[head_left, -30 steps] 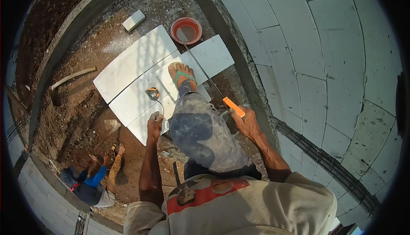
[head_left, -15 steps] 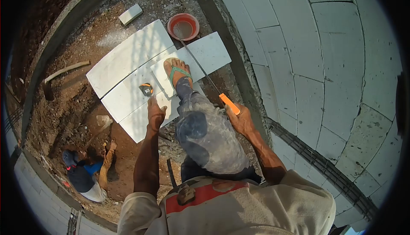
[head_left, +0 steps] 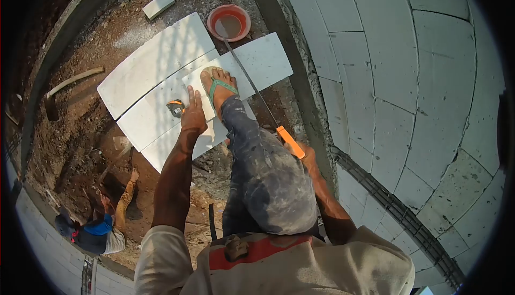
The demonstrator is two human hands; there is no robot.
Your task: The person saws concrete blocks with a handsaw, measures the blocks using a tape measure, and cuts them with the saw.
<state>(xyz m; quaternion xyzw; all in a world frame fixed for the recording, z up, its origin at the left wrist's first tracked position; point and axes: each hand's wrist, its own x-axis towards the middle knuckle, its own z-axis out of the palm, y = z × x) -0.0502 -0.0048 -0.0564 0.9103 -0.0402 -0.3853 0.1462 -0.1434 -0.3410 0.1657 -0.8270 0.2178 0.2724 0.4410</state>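
Note:
My right hand (head_left: pixel 309 159) is closed round the orange handle of a handsaw (head_left: pixel 290 142). The saw's long blade slants up and left, passing beside my sandaled foot (head_left: pixel 220 90). That foot stands on a small white block (head_left: pixel 194 80), which lies on larger white blocks (head_left: pixel 161 61). With its fingers stretched out, my left hand (head_left: pixel 194 115) lies against the small block, just left of the foot. An orange and black tape measure (head_left: pixel 175 108) rests on the blocks near my left fingers.
A red basin (head_left: pixel 229 22) of murky liquid stands beyond the blocks. A white offcut (head_left: pixel 159 5) and a hoe (head_left: pixel 75 83) lie on the soil. At lower left crouches another person (head_left: pixel 96 233). A pale block wall (head_left: pixel 375 69) rises on the right.
My left hand has moved up from the lower block edge onto the small block beside my foot. My right hand and the saw handle have shifted slightly down.

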